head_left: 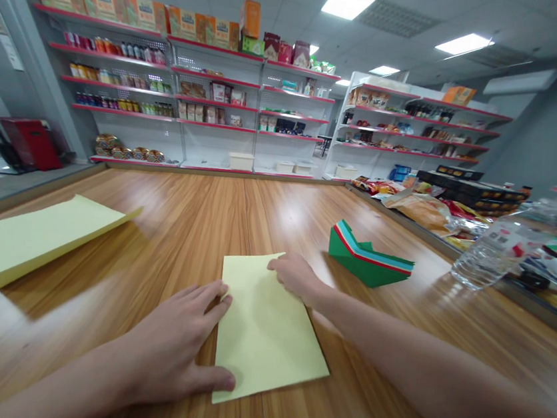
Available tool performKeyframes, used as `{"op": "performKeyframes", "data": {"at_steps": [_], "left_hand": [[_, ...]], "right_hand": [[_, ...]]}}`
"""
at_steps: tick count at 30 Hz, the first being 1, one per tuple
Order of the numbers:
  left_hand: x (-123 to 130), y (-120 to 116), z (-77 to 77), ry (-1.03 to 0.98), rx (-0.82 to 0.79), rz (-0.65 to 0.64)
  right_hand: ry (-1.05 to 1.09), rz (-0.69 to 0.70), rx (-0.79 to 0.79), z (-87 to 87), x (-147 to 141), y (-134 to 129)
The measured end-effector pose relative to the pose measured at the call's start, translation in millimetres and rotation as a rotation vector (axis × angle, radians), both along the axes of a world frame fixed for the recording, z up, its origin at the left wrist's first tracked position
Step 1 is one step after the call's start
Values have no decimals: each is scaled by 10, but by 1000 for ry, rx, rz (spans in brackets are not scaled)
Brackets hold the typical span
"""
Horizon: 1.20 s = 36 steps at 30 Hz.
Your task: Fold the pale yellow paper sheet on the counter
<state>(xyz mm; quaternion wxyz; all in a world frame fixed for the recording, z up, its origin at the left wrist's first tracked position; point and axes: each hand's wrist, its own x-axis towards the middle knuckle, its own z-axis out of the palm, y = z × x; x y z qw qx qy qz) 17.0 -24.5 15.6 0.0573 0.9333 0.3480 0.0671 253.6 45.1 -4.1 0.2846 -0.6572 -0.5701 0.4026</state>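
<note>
Pale yellow paper sheet (pixel 267 332), folded to a narrow rectangle, lies flat on the wooden tabletop (pixel 196 226) directly in front of you, between your two forearms. Your left hand (pixel 177 345) rests open and flat, fingers spread along the sheet's left edge and thumb pinning its near corner; it presses rather than grips. Your right hand (pixel 294 274) sits on the far right corner with fingers curled down onto the paper, again holding nothing closed inside it.

You can expect this sheet to be very light, thin and limp, and to slide easily on the glossy wood, so keeping one palm down as an anchor seems wise. Edges and corners look like the best places to take hold, since the middle gives nothing to pinch. Creases will set permanently.

Beyond your right hand stands a green folded paper piece with red and white stripes (pixel 368 256). A larger pale yellow sheet (pixel 28 237) lies at your left, and a clear plastic bottle (pixel 492 250) lies at the right.
</note>
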Motion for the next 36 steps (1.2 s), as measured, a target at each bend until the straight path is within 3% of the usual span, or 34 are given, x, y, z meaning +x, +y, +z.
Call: {"op": "performKeyframes", "data": {"at_steps": [4, 11, 16, 22, 30, 36], "left_hand": [[-2, -3, 2, 1, 2, 2], [11, -3, 3, -10, -6, 20], [29, -14, 15, 19, -14, 25], [55, -18, 35, 32, -19, 46], [54, -30, 10, 40, -5, 76], [79, -27, 45, 77, -30, 105]], "right_hand": [[16, 21, -159, -33, 35, 252], [-77, 34, -180, -28, 59, 364], [-254, -71, 22, 34, -48, 512], [-574, -139, 373, -26, -181, 665], [-716, 53, 741, -130, -146, 570], [-757, 298, 887, -235, -104, 95]]}}
